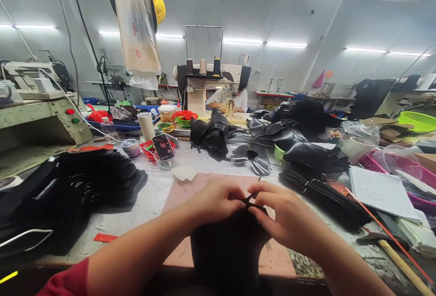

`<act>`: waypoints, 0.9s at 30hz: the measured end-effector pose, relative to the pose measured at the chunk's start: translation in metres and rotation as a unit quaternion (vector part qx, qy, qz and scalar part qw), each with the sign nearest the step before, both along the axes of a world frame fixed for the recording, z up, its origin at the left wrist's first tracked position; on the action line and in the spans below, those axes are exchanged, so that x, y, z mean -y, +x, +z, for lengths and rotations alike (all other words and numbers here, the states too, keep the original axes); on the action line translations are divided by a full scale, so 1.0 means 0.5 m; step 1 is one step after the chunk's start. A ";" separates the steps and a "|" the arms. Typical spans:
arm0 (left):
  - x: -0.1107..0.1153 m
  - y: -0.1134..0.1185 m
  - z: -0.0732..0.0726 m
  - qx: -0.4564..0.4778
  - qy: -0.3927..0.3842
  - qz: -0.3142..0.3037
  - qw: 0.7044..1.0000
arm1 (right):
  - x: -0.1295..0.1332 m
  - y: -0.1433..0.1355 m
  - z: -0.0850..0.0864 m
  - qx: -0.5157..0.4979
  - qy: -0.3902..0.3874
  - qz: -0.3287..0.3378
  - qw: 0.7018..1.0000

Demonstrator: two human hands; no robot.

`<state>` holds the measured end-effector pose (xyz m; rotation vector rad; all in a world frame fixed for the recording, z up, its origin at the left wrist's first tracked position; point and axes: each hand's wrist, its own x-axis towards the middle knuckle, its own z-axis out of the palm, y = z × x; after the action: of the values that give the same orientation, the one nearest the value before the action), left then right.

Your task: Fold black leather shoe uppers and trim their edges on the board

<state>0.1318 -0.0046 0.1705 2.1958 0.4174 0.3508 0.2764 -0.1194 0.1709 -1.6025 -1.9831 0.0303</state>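
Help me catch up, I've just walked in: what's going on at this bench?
The left hand and right hand are pinching the upper edge of a black piece between their fingers, over a pink sheet. A pile of black pieces lies to the left. Across the bench, another person is at a sewing machine.

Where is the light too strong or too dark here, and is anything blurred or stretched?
Head view: light tubes burn to white; the black material in the hands loses detail in darkness; glare streaks the shiny black piece beyond; forearms look stretched, perhaps by a wide lens; pixel blocks blur part of the person opposite.
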 end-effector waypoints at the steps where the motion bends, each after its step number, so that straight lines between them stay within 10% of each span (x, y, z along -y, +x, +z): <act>1: -0.001 -0.001 -0.001 -0.005 -0.005 -0.003 1.000 | 0.001 0.002 0.001 -0.010 -0.010 0.005 1.000; 27: -0.007 -0.010 -0.020 -0.028 -0.027 0.023 0.999 | -0.012 -0.007 -0.009 -0.048 -0.020 0.029 0.998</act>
<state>0.1267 -0.0008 0.1603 2.1496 0.5034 0.2987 0.2727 -0.1133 0.1665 -1.5374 -1.9652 0.1672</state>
